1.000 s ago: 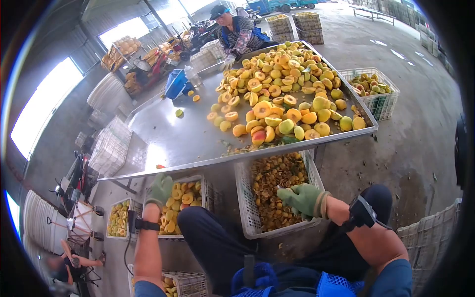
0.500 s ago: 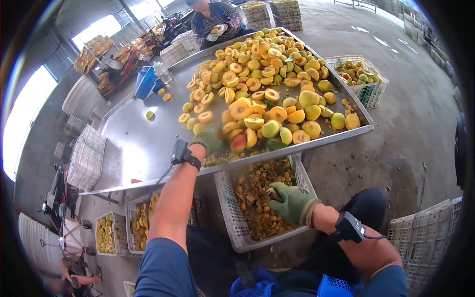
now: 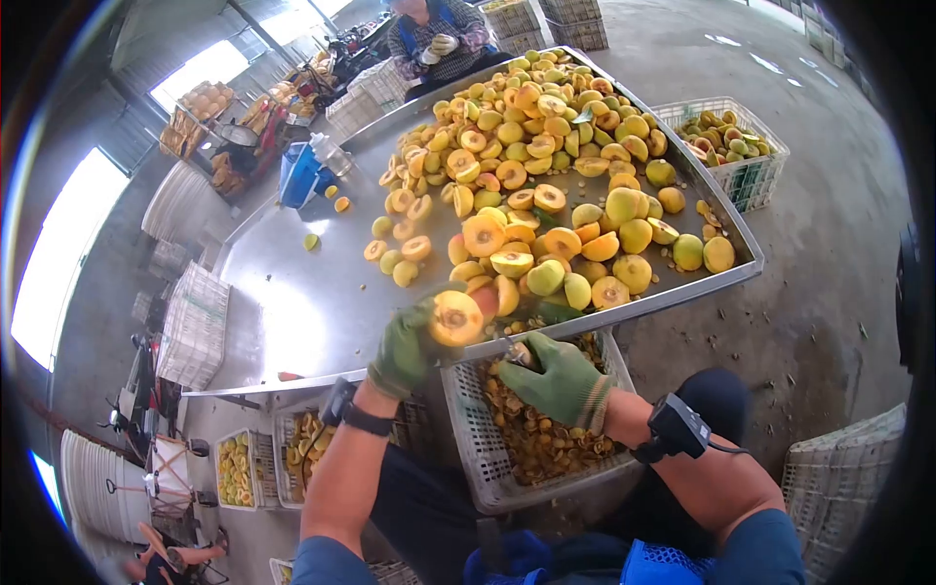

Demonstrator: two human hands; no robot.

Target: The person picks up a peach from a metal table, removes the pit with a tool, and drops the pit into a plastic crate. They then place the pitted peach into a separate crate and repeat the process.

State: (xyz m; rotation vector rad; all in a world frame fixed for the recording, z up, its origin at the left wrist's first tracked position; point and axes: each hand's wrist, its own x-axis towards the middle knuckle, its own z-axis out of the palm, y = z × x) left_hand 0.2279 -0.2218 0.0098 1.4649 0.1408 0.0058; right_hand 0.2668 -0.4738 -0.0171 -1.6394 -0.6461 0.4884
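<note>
My left hand [image 3: 402, 351], in a green glove, grips a halved yellow peach [image 3: 456, 319], its cut face with a brown centre turned toward me. Close by on the right, my right hand [image 3: 558, 378], also gloved in green, is closed around a small tool [image 3: 523, 355] with a short handle; its working end is hard to make out. Both hands are at the near edge of the metal table [image 3: 292, 292], above a white crate [image 3: 475, 439] of brown-yellow scraps and pits [image 3: 531, 444]. A heap of halved peaches [image 3: 546, 127] covers the table beyond.
Across the table sits a person [image 3: 439, 44] with gloved hands. A blue container [image 3: 300, 175] and a clear bottle [image 3: 330, 153] stand at the table's far left. Another crate of peaches [image 3: 726, 141] is at the right; crates [image 3: 249, 468] of fruit stand below left.
My left hand has come back from the pile toward me with a halved peach in it. My right hand has risen from over the scrap crate, tool still held, closer to the left.
</note>
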